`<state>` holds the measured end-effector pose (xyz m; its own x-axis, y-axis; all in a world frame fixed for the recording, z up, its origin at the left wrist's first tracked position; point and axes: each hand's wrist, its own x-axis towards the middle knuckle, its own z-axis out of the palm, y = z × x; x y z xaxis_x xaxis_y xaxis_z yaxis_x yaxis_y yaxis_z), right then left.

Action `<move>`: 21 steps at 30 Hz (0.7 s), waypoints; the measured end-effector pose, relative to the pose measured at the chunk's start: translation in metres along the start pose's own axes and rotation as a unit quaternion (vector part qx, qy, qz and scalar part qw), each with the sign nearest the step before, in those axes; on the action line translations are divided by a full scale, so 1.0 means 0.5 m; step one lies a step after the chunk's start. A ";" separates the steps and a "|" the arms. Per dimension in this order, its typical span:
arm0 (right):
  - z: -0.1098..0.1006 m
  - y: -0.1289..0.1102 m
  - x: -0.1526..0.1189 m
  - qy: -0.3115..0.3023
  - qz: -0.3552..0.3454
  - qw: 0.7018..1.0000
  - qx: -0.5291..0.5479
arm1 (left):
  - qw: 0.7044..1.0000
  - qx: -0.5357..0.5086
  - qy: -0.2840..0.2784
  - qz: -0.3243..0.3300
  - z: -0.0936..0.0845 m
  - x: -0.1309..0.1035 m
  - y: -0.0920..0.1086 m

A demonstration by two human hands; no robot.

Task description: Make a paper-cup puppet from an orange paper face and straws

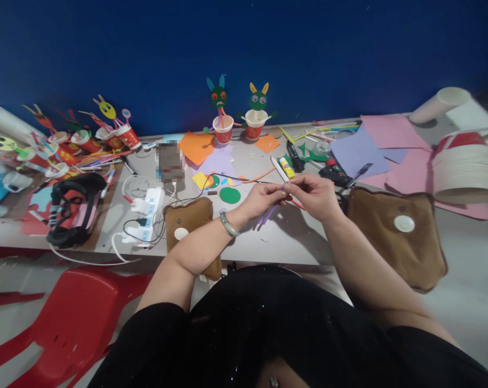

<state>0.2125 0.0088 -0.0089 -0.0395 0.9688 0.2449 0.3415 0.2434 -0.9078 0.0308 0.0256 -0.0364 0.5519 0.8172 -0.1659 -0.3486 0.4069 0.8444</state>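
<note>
My left hand [263,200] and my right hand [314,196] meet above the front of the table, fingertips pinched together. Between them a bit of a thin purple pipe cleaner [269,215] shows, its strands trailing below the fingers; the rest is hidden by my hands. A green paper oval [229,195] lies to the left of my left hand. Just beyond my fingers are a white marker [280,169] and a yellow glue stick [287,167]. Part of a red stick [296,203] emerges under my right hand.
Two red paper cups with green rabbit-like heads, one blue-eared [222,129] and one yellow-eared [255,125], stand at the back. Left are a power strip [150,215], a black headset [71,210] and more decorated cups. Right are coloured paper [359,148], stacked cups [464,170] and a brown pouch [373,231].
</note>
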 end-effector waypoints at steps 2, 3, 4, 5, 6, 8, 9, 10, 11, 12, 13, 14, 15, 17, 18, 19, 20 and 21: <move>-0.003 -0.006 -0.006 -0.001 0.001 1.000 0.009 | 0.999 0.034 -0.002 0.006 0.003 -0.004 0.002; -0.004 -0.008 -0.009 -0.002 0.003 1.000 0.016 | 0.999 0.047 -0.008 0.009 0.005 -0.006 0.004; -0.005 -0.008 -0.013 -0.003 0.006 1.000 0.025 | 0.998 0.059 -0.018 0.011 0.007 -0.008 0.006; -0.005 -0.008 -0.017 -0.003 0.009 0.999 0.034 | 0.997 0.069 -0.028 0.013 0.009 -0.010 0.008; -0.006 -0.007 -0.021 0.001 0.012 0.999 0.043 | 0.996 0.077 -0.038 0.013 0.011 -0.011 0.010; -0.007 -0.003 -0.028 0.012 0.018 0.998 0.055 | 0.995 0.090 -0.050 0.011 0.015 -0.013 0.012; -0.009 -0.001 -0.031 0.015 0.021 0.998 0.057 | 0.994 0.097 -0.053 0.009 0.017 -0.014 0.012; -0.011 0.001 -0.034 0.015 0.026 0.998 0.058 | 0.993 0.104 -0.054 0.008 0.018 -0.014 0.012; -0.013 0.001 -0.036 0.011 0.031 0.998 0.057 | 0.992 0.112 -0.055 0.005 0.018 -0.015 0.010; -0.016 0.000 -0.038 0.004 0.037 0.998 0.056 | 0.991 0.118 -0.057 0.002 0.018 -0.015 0.008; -0.019 -0.003 -0.040 -0.004 0.044 0.997 0.056 | 0.991 0.121 -0.061 -0.001 0.018 -0.015 0.006; -0.021 -0.007 -0.041 -0.012 0.051 0.997 0.059 | 0.991 0.119 -0.068 -0.005 0.018 -0.015 0.004; -0.024 -0.011 -0.042 -0.020 0.060 0.996 0.066 | 0.991 0.109 -0.077 -0.009 0.017 -0.016 0.002; -0.027 -0.023 -0.041 -0.034 0.079 0.993 0.085 | 0.990 0.083 -0.109 -0.022 0.017 -0.018 -0.001; -0.029 -0.029 -0.040 -0.041 0.087 0.991 0.095 | 0.989 0.074 -0.128 -0.027 0.017 -0.019 -0.002; -0.030 -0.035 -0.039 -0.047 0.094 0.989 0.104 | 0.986 0.072 -0.148 -0.030 0.017 -0.020 -0.003; -0.031 -0.040 -0.037 -0.054 0.101 0.987 0.111 | 0.983 0.075 -0.165 -0.029 0.017 -0.021 -0.004; -0.031 -0.045 -0.035 -0.060 0.108 0.986 0.116 | 0.980 0.081 -0.179 -0.027 0.017 -0.022 -0.004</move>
<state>0.2203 -0.0143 0.0124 -0.1052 0.9944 0.0086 0.1306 0.0224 -0.9912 0.0318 0.0120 -0.0321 0.8064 0.5895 -0.0471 -0.2036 0.3515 0.9138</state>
